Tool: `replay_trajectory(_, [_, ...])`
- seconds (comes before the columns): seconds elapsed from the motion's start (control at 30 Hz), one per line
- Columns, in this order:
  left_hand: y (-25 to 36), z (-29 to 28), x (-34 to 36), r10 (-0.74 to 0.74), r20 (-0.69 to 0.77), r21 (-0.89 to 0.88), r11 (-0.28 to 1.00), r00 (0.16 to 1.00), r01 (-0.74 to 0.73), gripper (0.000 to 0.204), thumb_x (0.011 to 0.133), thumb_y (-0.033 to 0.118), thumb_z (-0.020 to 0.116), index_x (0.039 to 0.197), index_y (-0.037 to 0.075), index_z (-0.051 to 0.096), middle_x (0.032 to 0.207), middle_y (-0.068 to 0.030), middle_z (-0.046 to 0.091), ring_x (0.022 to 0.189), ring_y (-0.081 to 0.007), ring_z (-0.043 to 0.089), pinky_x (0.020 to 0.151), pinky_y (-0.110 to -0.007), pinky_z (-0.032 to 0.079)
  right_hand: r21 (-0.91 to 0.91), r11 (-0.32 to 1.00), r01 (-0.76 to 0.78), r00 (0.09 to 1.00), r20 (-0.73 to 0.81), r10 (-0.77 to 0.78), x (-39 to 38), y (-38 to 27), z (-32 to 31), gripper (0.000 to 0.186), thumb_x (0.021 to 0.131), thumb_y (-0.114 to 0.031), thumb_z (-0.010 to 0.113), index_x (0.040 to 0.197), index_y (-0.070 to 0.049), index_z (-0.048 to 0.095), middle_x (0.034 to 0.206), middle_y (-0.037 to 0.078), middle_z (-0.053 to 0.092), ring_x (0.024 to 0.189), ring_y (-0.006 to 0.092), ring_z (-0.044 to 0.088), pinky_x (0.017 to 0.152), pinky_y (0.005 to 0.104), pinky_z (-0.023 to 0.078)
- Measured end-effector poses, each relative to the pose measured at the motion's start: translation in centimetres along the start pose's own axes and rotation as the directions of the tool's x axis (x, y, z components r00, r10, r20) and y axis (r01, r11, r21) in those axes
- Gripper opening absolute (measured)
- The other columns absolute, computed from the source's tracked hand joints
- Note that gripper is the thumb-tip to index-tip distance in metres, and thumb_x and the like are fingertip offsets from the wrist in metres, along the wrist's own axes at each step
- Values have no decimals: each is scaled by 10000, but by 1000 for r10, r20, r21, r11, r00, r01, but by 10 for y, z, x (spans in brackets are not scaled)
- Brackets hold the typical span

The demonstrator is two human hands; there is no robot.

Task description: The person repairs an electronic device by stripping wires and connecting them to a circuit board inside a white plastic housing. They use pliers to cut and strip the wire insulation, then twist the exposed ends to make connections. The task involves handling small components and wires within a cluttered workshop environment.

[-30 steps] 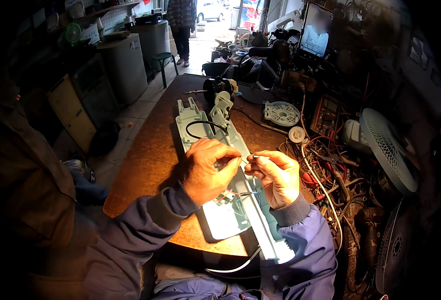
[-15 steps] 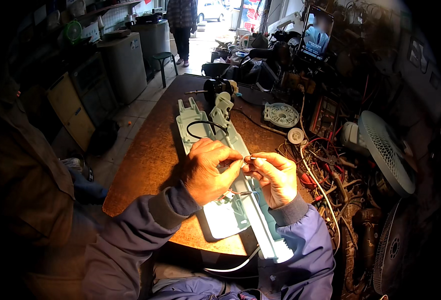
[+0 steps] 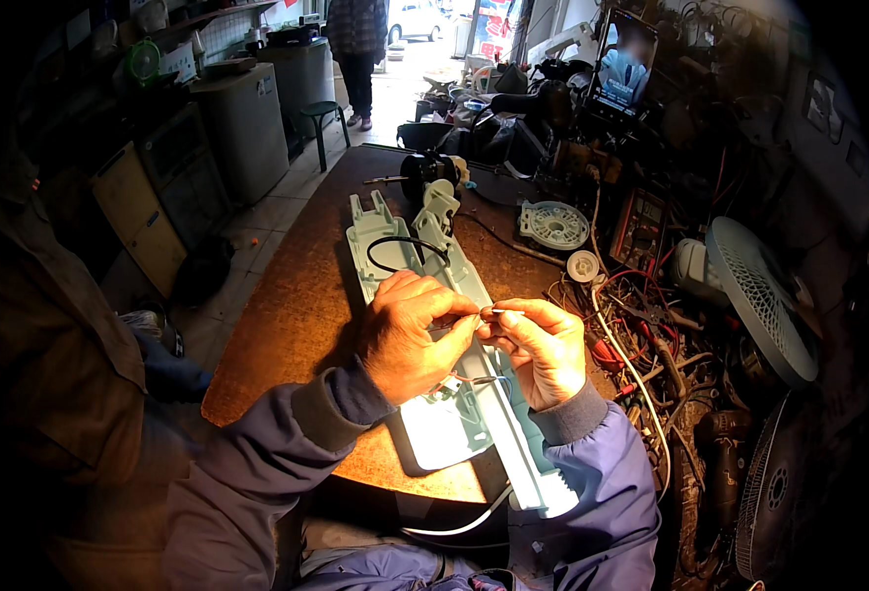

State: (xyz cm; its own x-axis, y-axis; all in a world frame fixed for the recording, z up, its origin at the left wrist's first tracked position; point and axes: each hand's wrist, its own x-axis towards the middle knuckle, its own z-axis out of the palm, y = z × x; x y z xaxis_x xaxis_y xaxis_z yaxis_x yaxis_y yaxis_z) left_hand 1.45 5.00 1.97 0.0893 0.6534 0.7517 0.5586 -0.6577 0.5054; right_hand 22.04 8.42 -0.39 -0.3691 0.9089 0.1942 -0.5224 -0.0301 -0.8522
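My left hand (image 3: 415, 335) and my right hand (image 3: 543, 355) meet fingertip to fingertip over a long pale green plastic housing (image 3: 410, 445) lying lengthwise on the wooden table (image 3: 267, 345). The left fingers pinch a thin wire, its end hidden at the fingertips. Between my right thumb and forefinger is a small slender light piece (image 3: 503, 311), possibly a sleeve or wire end. Thin coloured wires (image 3: 474, 380) run inside the housing below my hands, and a black cable loop (image 3: 395, 239) lies in its far part. A black motor (image 3: 417, 175) stands at the housing's far end.
A round plastic part (image 3: 552, 225), a small white spool (image 3: 582, 266), a meter (image 3: 639, 229) and tangled wires (image 3: 641, 345) crowd the right side, beside fan grilles (image 3: 754, 295). A screen (image 3: 623, 64) stands behind. A person (image 3: 360, 59) stands near the doorway, beside a stool (image 3: 321, 113).
My right hand has shifted slightly left, bringing its fingertips against those of my left hand; that move was over by half a second ago. My left hand has barely moved.
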Motion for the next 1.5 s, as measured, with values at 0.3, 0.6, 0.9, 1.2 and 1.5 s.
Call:
replay_trajectory(0.3, [1, 0, 1, 3, 5, 8, 1000, 1000, -3, 113, 796, 17, 822, 889, 54, 771, 790, -71, 715, 759, -242, 669, 733, -371, 503, -7, 1000, 1, 1000, 0, -1, 0, 0, 0, 179, 983, 9, 703, 1147, 76, 728, 1079, 213, 769, 956, 283, 769, 892, 407, 636])
replay_trajectory(0.6, [1, 0, 1, 12, 3, 5, 1000, 1000, -12, 129, 789, 14, 832, 897, 56, 774, 797, -72, 722, 759, -241, 672, 733, -369, 506, 0, 1000, -1, 1000, 1, 1, 0, 0, -1, 183, 986, 0, 703, 1151, 79, 720, 1089, 220, 765, 961, 288, 768, 896, 409, 635])
replay_trajectory(0.9, [2, -1, 2, 17, -7, 4, 1000, 1000, -17, 120, 794, 26, 828, 895, 60, 774, 794, -81, 713, 765, -269, 666, 736, -382, 501, 10, 1000, -9, 1000, -4, 9, 1, 1, -2, 189, 991, -16, 704, 1151, 83, 713, 1090, 216, 764, 969, 289, 766, 905, 399, 629])
replay_trajectory(1.2, [2, 0, 1, 7, 0, 9, 1000, 1000, -7, 124, 790, 24, 825, 896, 63, 775, 786, -72, 709, 771, -262, 663, 745, -374, 498, 8, 1000, -23, 999, -32, 23, 0, -1, -1, 177, 982, -27, 723, 1124, 77, 725, 1070, 212, 767, 937, 291, 770, 879, 402, 636])
replay_trajectory(1.5, [-1, 3, -1, 23, -27, -5, 1000, 999, -23, 83, 805, 73, 816, 869, 77, 764, 767, -55, 690, 739, -265, 648, 761, -395, 486, 13, 1000, -27, 999, -33, 28, 1, 1, -1, 180, 976, -36, 735, 1112, 82, 724, 1061, 210, 768, 938, 291, 769, 880, 407, 636])
